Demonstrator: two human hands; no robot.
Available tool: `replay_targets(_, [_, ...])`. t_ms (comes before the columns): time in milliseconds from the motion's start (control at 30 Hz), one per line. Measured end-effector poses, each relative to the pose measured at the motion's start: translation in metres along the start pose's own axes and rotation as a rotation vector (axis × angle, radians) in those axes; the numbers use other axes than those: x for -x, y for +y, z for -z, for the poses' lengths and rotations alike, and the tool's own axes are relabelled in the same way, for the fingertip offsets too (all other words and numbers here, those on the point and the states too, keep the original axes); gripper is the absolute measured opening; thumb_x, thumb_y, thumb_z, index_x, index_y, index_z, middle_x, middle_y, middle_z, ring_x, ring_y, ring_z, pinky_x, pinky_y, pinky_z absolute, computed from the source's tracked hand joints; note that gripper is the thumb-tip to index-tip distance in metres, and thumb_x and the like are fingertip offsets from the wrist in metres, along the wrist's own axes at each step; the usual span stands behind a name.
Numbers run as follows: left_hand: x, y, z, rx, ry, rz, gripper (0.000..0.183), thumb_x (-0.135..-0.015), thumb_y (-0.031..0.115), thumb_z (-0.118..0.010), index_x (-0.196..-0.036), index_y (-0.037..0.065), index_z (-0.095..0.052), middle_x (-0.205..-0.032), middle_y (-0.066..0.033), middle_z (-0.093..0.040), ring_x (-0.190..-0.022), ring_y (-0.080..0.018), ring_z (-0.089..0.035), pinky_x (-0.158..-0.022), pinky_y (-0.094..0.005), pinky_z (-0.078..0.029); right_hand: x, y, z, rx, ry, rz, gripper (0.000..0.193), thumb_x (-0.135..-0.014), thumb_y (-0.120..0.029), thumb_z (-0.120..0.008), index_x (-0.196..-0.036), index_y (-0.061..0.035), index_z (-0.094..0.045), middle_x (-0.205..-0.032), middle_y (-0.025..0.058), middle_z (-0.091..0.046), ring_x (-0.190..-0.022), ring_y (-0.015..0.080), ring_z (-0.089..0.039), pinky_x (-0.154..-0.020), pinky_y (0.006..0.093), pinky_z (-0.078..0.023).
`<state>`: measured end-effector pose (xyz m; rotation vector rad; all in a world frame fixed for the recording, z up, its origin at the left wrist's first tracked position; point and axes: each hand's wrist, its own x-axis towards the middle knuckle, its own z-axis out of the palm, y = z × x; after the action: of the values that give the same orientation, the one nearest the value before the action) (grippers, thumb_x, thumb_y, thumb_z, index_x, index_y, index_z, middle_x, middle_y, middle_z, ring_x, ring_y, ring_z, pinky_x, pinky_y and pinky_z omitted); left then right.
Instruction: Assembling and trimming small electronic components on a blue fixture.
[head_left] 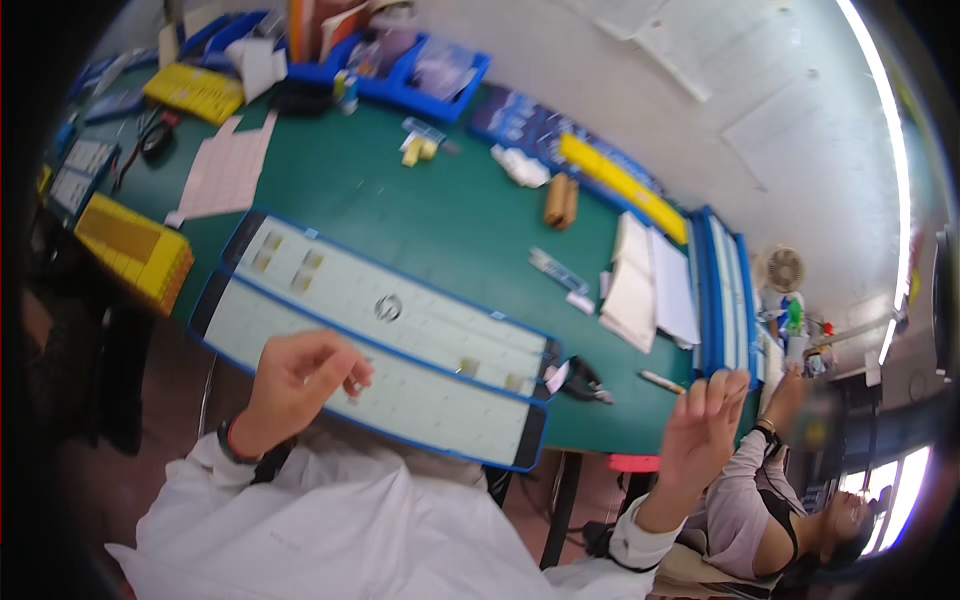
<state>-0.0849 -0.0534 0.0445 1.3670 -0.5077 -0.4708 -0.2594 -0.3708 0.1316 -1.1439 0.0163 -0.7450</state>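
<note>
My left hand (303, 382) hovers over the near long panel (430, 400), its fingers curled in and the thumb against them; what they hold, if anything, is hidden. My right hand (706, 425) is raised past the table's right front edge, fingers bent and pressed together around something too small to name. The near panel is pale with a blue rim and dark ends. Against it lies a similar far panel (425, 300), bearing a dark wire ring (388, 307) and several small yellowish squares (303, 281). Dark-handled pliers (586, 381) lie at the panels' right end.
A pen (662, 382), open notebook (630, 285) and upright blue-edged panels (722, 300) stand to the right on the green table (380, 200). Brown rolls (561, 201) and blue bins (435, 80) line the back. At left is a yellow box (130, 250). A co-worker (760, 510) sits at right.
</note>
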Motion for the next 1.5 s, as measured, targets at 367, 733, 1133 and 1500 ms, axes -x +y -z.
replay_targets(367, [-0.014, -0.013, 0.044, -0.212, 0.318, -0.092, 0.021, -0.093, 0.011, -0.058, -0.102, -0.005, -0.068, -0.088, -0.0149, -0.070, -0.073, -0.0145, -0.066, -0.058, -0.0222, -0.052, -0.111, 0.102, 0.005, 0.587, -0.094, -0.470, 0.018, -0.097, -0.018, -0.054, -0.100, -0.0004, -0.054, -0.089, 0.0059, -0.060, -0.081, 0.0129, -0.062, -0.072, 0.0249, -0.051])
replay_targets(733, [-0.018, -0.019, 0.059, -0.341, 0.337, -0.129, 0.007, -0.081, 0.005, -0.071, -0.084, -0.002, -0.071, -0.077, -0.0068, -0.070, -0.066, -0.0091, -0.065, -0.053, -0.0206, -0.051, -0.136, 0.157, -0.002, 0.873, -0.123, -0.705, 0.026, -0.093, -0.008, -0.056, -0.118, -0.0002, -0.055, -0.100, 0.0100, -0.064, -0.090, 0.0158, -0.062, -0.076, 0.0268, -0.051])
replay_targets(1133, [-0.018, -0.019, 0.033, -0.246, 0.152, -0.119, 0.015, -0.083, 0.010, -0.070, -0.071, 0.001, -0.068, -0.062, -0.0082, -0.063, -0.049, -0.0130, -0.057, -0.045, -0.0242, -0.041, -0.054, 0.163, -0.172, 1.031, -1.103, 0.001, 0.039, -0.065, 0.001, -0.077, -0.103, -0.0056, -0.067, -0.092, 0.0072, -0.066, -0.088, 0.0242, -0.060, -0.078, 0.0340, -0.046])
replay_targets(1500, [-0.015, -0.016, 0.077, -0.373, 0.223, -0.180, 0.030, -0.093, 0.028, -0.059, -0.085, 0.001, -0.069, -0.080, -0.0096, -0.069, -0.069, -0.0187, -0.066, -0.059, -0.0262, -0.050, -0.071, 0.171, -0.170, 1.009, -0.829, -0.057, 0.009, -0.076, 0.004, -0.072, -0.082, 0.0011, -0.067, -0.079, 0.0071, -0.066, -0.068, 0.0133, -0.060, -0.067, 0.0233, -0.047])
